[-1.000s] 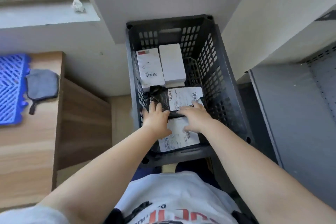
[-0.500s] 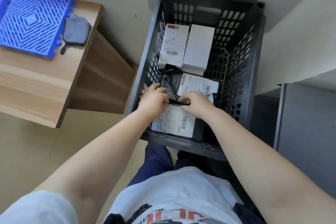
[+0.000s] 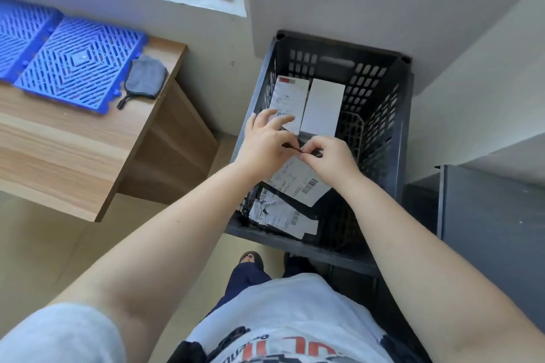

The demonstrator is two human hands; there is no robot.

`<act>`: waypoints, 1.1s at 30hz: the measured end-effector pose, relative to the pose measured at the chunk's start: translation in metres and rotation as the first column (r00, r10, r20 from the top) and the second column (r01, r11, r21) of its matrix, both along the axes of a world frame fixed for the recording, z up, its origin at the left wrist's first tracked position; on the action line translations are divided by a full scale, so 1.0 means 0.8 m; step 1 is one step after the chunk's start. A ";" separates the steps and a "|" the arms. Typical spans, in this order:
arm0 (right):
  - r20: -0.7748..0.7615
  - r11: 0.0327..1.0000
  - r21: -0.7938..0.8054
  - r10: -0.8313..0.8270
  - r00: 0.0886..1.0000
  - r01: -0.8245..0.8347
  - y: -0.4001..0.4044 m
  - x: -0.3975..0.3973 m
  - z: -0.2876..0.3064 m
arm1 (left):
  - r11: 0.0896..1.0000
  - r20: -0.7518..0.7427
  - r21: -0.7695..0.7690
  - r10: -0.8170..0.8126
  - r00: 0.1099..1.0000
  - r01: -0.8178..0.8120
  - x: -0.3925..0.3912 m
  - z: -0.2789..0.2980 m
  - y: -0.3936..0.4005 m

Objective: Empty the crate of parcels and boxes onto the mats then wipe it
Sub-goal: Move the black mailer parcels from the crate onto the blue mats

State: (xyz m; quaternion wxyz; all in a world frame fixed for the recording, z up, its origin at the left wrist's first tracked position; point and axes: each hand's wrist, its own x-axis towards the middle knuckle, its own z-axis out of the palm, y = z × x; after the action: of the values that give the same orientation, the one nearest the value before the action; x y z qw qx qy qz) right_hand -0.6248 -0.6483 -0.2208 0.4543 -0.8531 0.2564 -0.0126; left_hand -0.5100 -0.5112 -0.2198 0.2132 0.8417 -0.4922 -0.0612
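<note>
Black crate (image 3: 392,138) is the landmark: forearms cover part of its near wall and the black bag parcel (image 3: 300,183) inside, so only that parcel's white label shows, and label print is too small to read; a second crumpled labelled parcel (image 3: 280,215) lies below it at the near wall. Left hand (image 3: 265,141) and right hand (image 3: 330,153) both pinch the upper parcel's black top edge mid-crate, left outer fingers spread loose. Two white boxes (image 3: 323,106) stand at the crate's far wall; blue mats (image 3: 73,62) and grey cloth (image 3: 146,76) sit on the wooden table (image 3: 73,150) left of the crate.
</note>
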 end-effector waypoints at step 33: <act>0.071 0.449 0.879 0.214 0.974 -0.163 0.044 0.198 0.185 | 0.463 -0.999 0.010 -0.040 -0.032 -0.886 0.119 0.158 0.178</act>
State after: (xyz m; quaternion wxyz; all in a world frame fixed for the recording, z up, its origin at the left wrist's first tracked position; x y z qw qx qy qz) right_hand -0.4664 -0.6129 -0.0725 0.8192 -0.5214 0.1415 0.1926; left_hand -0.4150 -0.3685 -0.0931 0.7668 0.5544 0.1237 -0.2990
